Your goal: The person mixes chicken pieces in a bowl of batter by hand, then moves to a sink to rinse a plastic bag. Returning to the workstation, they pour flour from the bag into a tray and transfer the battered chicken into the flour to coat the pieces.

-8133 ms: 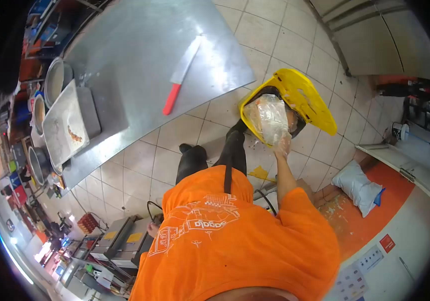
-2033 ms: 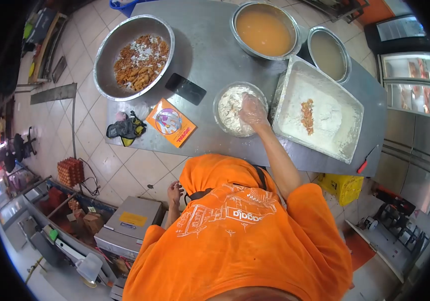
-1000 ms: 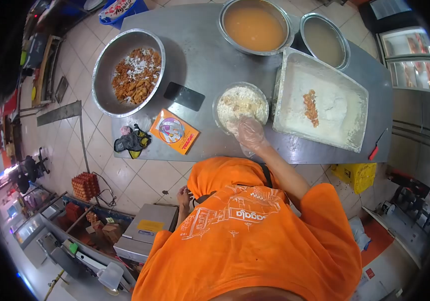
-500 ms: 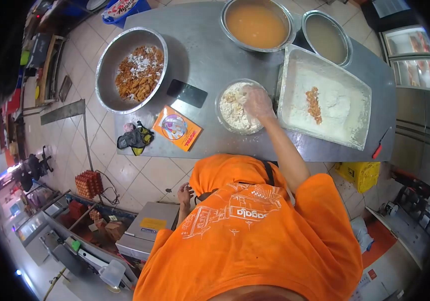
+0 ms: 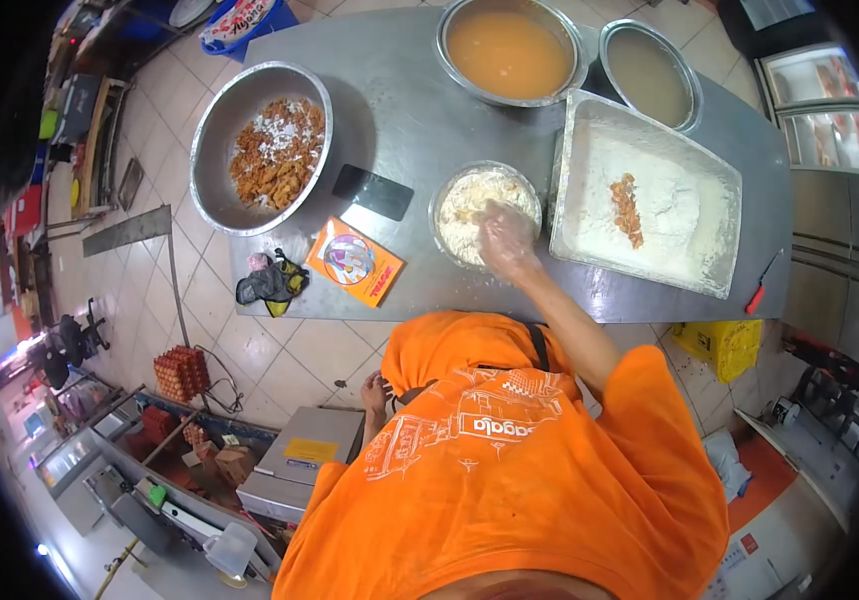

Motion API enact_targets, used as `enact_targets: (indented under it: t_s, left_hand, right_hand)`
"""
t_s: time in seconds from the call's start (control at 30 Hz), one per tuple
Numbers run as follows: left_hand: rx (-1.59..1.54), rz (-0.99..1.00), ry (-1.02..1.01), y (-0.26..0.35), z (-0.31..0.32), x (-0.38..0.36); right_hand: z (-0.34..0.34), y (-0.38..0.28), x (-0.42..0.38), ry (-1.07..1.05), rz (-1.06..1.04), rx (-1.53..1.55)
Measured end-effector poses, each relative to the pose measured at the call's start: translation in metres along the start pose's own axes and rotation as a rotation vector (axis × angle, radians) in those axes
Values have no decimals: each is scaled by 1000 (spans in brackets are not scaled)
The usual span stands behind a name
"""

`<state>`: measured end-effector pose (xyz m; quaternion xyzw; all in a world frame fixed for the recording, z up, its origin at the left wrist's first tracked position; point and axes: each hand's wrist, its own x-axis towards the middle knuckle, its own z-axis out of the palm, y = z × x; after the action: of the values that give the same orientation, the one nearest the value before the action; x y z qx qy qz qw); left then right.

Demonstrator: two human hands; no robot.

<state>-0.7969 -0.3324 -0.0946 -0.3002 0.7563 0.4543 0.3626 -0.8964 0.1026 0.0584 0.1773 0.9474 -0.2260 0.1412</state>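
My right hand (image 5: pixel 507 240) is down in a round metal bowl (image 5: pixel 437 232) on the steel table, its fingers bunched together at the flour (image 5: pixel 469 205). Pale lumps, perhaps coated pieces, show in that flour, but what the fingers grip is hidden. Beside the bowl on the right is a deep rectangular tray (image 5: pixel 639 275) of white flour, with a strip of orange-brown bits (image 5: pixel 626 212) on top. Below the table edge, my left hand (image 5: pixel 375 390) hangs at my side, its fingers loosely bent and apart, holding nothing.
A large basin (image 5: pixel 201 180) holds brown crumbly pieces dusted white. Nearby lie a black phone (image 5: pixel 373 192), an orange box (image 5: pixel 354 262) and a dark cloth bundle (image 5: pixel 272 283). Pots of orange liquid (image 5: pixel 509 50) and cloudy liquid (image 5: pixel 649 80) stand behind. A red-handled knife (image 5: pixel 756 298) lies at right.
My right hand has moved slightly down and left within the bowl, and its fingers are more bent. My left hand has shifted slightly right and still hangs at my side.
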Motion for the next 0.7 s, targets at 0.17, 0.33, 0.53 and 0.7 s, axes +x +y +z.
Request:
enact_targets:
  t_s: [0.17, 0.33, 0.53, 0.7]
  left_hand:
    - [52, -32, -37, 1, -1, 3]
    - [-49, 11, -70, -22, -8, 40]
    - [-108, 31, -56, -14, -14, 42]
    - [-149, 14, -73, -20, -12, 42]
  right_hand:
    - [48, 32, -14, 247, 4, 25]
    - [79, 20, 16, 199, 154, 103]
    - [62, 12, 31, 160, 185, 82]
    - [45, 37, 36, 108, 148, 50]
